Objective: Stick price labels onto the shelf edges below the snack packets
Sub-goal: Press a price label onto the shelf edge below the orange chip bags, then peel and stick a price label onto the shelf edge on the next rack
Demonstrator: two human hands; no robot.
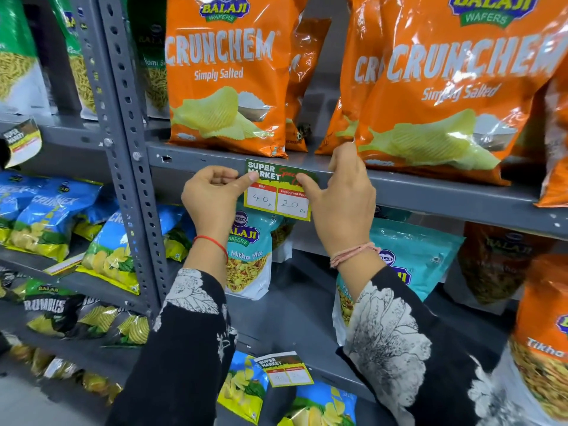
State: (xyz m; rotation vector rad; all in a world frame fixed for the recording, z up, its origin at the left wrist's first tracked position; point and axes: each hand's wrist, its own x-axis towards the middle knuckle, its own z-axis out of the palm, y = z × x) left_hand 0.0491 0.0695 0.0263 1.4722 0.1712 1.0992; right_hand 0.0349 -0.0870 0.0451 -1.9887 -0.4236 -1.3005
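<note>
Price label held against the grey shelf edge below the orange Crunchem packets, left hand and right hand each pressing a thumb on its top corners; best levelled, then smoothed outward.

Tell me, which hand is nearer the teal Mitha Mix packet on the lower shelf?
Left. The left hand presses the price label's left edge, directly above the Mitha Mix packet, its wrist overlapping it. The right hand presses the label's right side, farther right.
</note>
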